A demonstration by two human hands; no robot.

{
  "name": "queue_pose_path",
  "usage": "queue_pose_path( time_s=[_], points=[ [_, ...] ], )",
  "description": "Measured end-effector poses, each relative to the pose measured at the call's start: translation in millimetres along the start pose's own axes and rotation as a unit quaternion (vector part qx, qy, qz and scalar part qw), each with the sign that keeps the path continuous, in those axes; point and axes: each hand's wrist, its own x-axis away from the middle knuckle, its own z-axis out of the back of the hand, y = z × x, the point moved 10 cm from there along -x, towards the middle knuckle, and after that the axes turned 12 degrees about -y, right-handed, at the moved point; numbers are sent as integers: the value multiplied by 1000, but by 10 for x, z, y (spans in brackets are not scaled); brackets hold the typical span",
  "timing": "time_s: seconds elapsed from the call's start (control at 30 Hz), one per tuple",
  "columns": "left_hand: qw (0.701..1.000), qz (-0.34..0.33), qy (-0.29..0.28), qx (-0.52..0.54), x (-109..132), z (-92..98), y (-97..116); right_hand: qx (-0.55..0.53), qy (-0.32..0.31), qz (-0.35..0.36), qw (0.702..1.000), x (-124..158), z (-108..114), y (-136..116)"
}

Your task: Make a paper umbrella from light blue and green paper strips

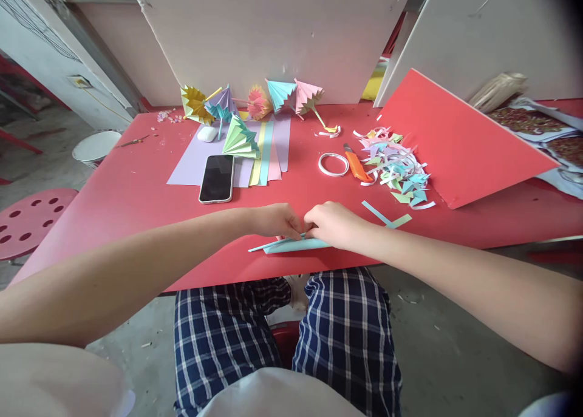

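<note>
A folded sheet of light blue paper [291, 246] lies close to the front edge of the red table [150, 247]. My left hand [279, 221] pinches its upper fold from the left. From the right, my right hand [334, 224] grips the same fold, its fingertips meeting those of the left. The paper's right end is partly hidden under the right hand. Two narrow paper strips, one blue [377, 213] and one green [401, 221], rest just right of my right hand.
Behind my hands are a phone [217, 179], coloured paper sheets [184, 165], a tape roll [333, 164] and an orange utility knife [356, 165]. Several folded paper umbrellas [239, 139] stand at the back. Paper scraps [403, 168] pile beside a leaning red board [469, 138].
</note>
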Motion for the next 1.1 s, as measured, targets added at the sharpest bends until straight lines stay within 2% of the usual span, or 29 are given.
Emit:
queue_pose_path(
  time_s=[0.17, 0.4, 0.53, 0.8, 0.97, 1.1],
  points=[
    [999, 38, 37, -12, -16, 65, -91, -15, -4, -4, 1000, -21, -11, 29],
    [993, 81, 61, -60, 36, 129, -88, -57, -65, 13, 996, 20, -63, 29],
    [993, 71, 66, -69, 45, 130, -36, -30, -47, 7, 998, 23, -26, 24],
    [999, 0, -9, -40, 14, -37, 47, 6, -24, -3, 1000, -4, -20, 18],
    [997, 38, 35, -49, 16, 48, -25, -24, -3, 1, 1000, -6, -4, 41],
    [991, 87, 63, -81, 30, 110, -71, -61, -20, 12, 998, -30, -33, 64]
  ],
)
